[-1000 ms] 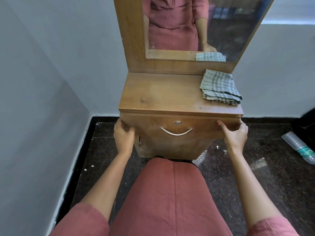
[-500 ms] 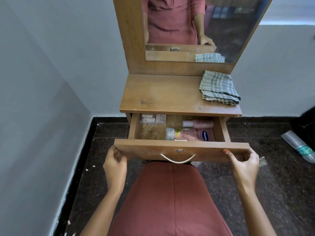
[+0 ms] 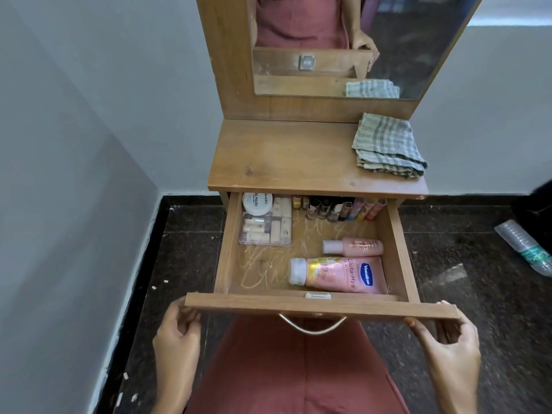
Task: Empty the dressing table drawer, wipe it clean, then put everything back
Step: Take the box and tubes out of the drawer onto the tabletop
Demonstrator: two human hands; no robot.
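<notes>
The wooden drawer point(image 3: 321, 306) of the dressing table stands pulled far out. My left hand point(image 3: 176, 339) grips the left end of its front panel and my right hand point(image 3: 448, 345) grips the right end. Inside lie a pink lotion tube point(image 3: 340, 275), a small pink bottle point(image 3: 354, 245), a clear box of small tubes point(image 3: 265, 227), a white jar point(image 3: 257, 202) and a row of several nail polish bottles point(image 3: 337, 207) at the back. Chalky scribbles mark the drawer floor. A folded grey checked cloth point(image 3: 388, 146) rests on the tabletop's right side.
The wooden tabletop point(image 3: 283, 156) carries a mirror point(image 3: 358, 40) behind it. Grey walls close in at left and behind. A clear plastic bottle point(image 3: 525, 246) lies on the dark speckled floor at right. My pink garment fills the space below the drawer.
The drawer went from shut to pulled far out toward me, with both hands on its front ends. Its contents came into view, including the back row of bottles.
</notes>
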